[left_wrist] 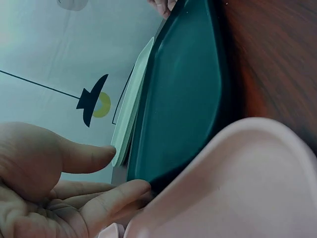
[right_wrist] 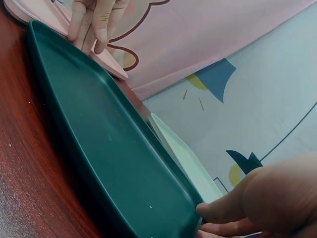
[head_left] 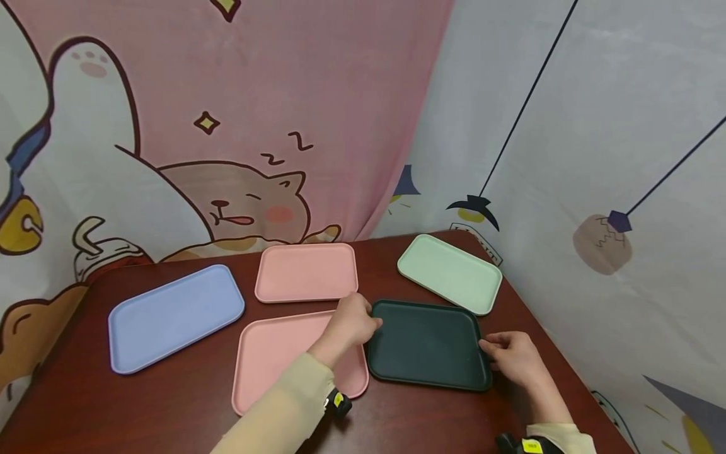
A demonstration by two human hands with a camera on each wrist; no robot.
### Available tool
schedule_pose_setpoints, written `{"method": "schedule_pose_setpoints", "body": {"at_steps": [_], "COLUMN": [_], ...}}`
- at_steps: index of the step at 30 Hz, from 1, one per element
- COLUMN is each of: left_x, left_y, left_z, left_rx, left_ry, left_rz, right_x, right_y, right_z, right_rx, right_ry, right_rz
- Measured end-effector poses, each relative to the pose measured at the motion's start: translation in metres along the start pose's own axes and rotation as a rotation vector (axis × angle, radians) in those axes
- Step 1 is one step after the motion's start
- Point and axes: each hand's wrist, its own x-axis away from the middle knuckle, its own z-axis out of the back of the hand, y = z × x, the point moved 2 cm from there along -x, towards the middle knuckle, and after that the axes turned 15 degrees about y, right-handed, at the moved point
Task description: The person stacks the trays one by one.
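A dark green tray (head_left: 428, 345) lies on the table between my two hands. My left hand (head_left: 353, 320) is at its upper left corner; in the left wrist view the fingers (left_wrist: 121, 198) touch the rim, while the thumb stands apart from it. At the opposite short side my right hand (head_left: 515, 357) pinches the rim, thumb (right_wrist: 218, 210) on top and fingers beneath. Under my left forearm is a pink tray (head_left: 278, 350), partly hidden by the sleeve. Its right edge sits close against the dark green tray.
Behind lie a second pink tray (head_left: 306, 271) and a light green tray (head_left: 450, 272), the latter close to the dark green tray's far edge. A blue tray (head_left: 176, 318) is at the left. The brown table (head_left: 420, 422) meets printed cloth (head_left: 351, 94) at the back and right.
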Motion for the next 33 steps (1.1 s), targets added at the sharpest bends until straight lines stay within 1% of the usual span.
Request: {"method": "schedule_pose_setpoints", "body": {"at_steps": [4, 7, 10, 12, 16, 22, 24, 28, 31, 33], "left_x": [0.0, 0.0, -0.001, -0.001, -0.001, 0.001, 0.001, 0.002, 0.003, 0.003], "left_y": [0.001, 0.0, -0.003, -0.005, -0.009, -0.01, -0.009, -0.008, -0.008, -0.007], "left_z": [-0.001, -0.001, -0.004, -0.005, -0.007, -0.003, -0.002, 0.0, 0.002, 0.002], "left_rx": [-0.013, -0.011, 0.0, 0.016, 0.058, 0.149, 0.185, 0.301, 0.394, 0.436], "left_ry": [-0.003, 0.018, 0.044, 0.049, 0.073, 0.1, 0.102, 0.079, 0.051, 0.044], "left_rz": [0.022, 0.024, 0.02, 0.017, -0.006, -0.029, -0.023, 0.021, 0.06, 0.067], "right_x": [0.001, 0.001, 0.002, 0.002, 0.002, 0.001, 0.001, 0.002, 0.003, 0.005], "right_y": [-0.001, -0.002, -0.001, -0.001, -0.001, -0.004, -0.004, -0.004, -0.005, -0.007], "right_z": [-0.004, -0.006, -0.007, -0.006, -0.001, 0.011, 0.014, 0.021, 0.027, 0.031], "right_rx": [0.034, 0.055, 0.054, 0.048, 0.031, -0.022, -0.034, -0.052, -0.087, -0.119], "right_ry": [0.018, 0.042, 0.052, 0.055, 0.055, 0.029, 0.025, 0.028, 0.031, 0.034], "right_rz": [0.041, 0.06, 0.054, 0.047, 0.047, 0.026, 0.014, 0.008, 0.001, -0.008]}}
